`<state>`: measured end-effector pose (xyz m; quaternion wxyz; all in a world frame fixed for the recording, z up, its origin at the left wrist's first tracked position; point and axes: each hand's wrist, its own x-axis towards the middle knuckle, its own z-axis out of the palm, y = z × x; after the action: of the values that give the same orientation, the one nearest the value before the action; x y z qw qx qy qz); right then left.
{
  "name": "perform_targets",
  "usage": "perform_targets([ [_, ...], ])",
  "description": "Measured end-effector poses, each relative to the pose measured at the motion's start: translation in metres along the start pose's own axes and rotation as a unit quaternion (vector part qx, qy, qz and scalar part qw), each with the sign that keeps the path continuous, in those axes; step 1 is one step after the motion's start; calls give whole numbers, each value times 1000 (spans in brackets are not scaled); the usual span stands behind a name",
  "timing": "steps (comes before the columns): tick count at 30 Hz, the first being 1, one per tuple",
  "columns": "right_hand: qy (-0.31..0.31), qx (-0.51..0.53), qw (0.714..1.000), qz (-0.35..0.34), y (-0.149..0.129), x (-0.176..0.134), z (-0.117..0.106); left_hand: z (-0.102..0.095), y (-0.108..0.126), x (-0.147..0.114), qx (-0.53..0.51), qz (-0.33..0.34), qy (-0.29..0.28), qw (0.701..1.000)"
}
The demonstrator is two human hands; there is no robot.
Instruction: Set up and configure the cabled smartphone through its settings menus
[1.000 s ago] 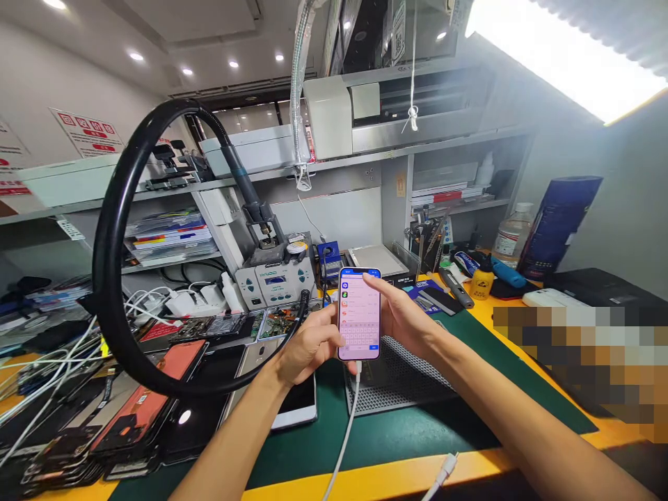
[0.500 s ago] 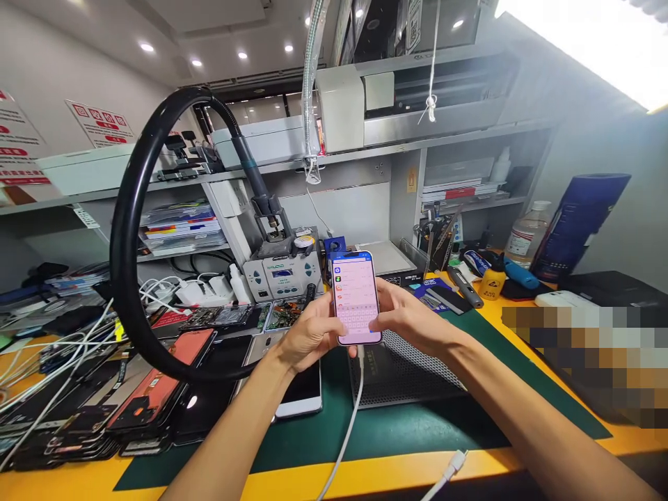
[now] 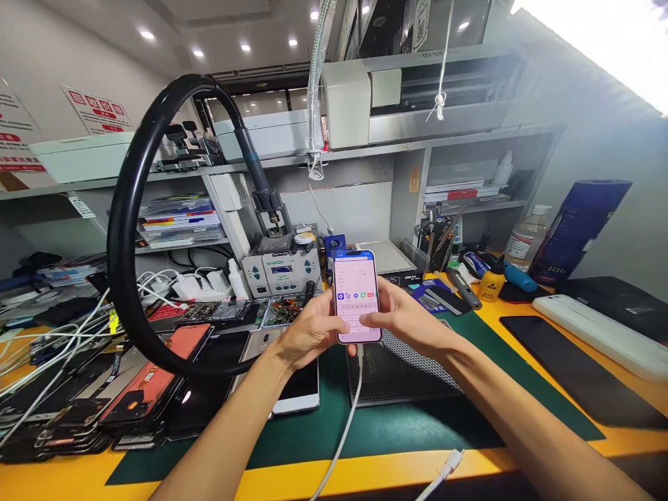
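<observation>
A smartphone is held upright between both hands, its lit pinkish screen showing a row of app icons above an on-screen keyboard. My left hand wraps its left edge, with the thumb over the lower left of the keyboard. On the other edge my right hand grips the phone, its thumb over the keys near the middle. Most of the fingers are hidden behind the phone. A white charging cable is plugged into its bottom end and hangs down toward the bench edge. Beneath lies a black perforated pad on the green mat.
Stacked phone parts and a white phone lie left. A thick black hose loops up from the hot-air station. On the right are a yellow bottle, a dark flat panel and a loose cable plug.
The phone screen has gone from a vertical list to a row of icons, keyboard still up. My right thumb has shifted left over the keys. The head view has moved slightly.
</observation>
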<state>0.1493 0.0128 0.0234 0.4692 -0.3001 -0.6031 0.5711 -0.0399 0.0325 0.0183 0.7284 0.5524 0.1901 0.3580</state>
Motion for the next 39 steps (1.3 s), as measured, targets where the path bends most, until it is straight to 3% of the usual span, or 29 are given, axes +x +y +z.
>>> perform_targets([
  [6, 24, 5, 1000, 2, 0, 0, 0, 2, 1, -1, -3, 1, 5, 1000],
  [17, 12, 4, 1000, 22, -4, -2, -1, -2, 0, 0, -12, -2, 2, 1000],
  [39, -63, 33, 997, 17, -5, -1, -8, -2, 1, 0, -31, -7, 17, 999],
])
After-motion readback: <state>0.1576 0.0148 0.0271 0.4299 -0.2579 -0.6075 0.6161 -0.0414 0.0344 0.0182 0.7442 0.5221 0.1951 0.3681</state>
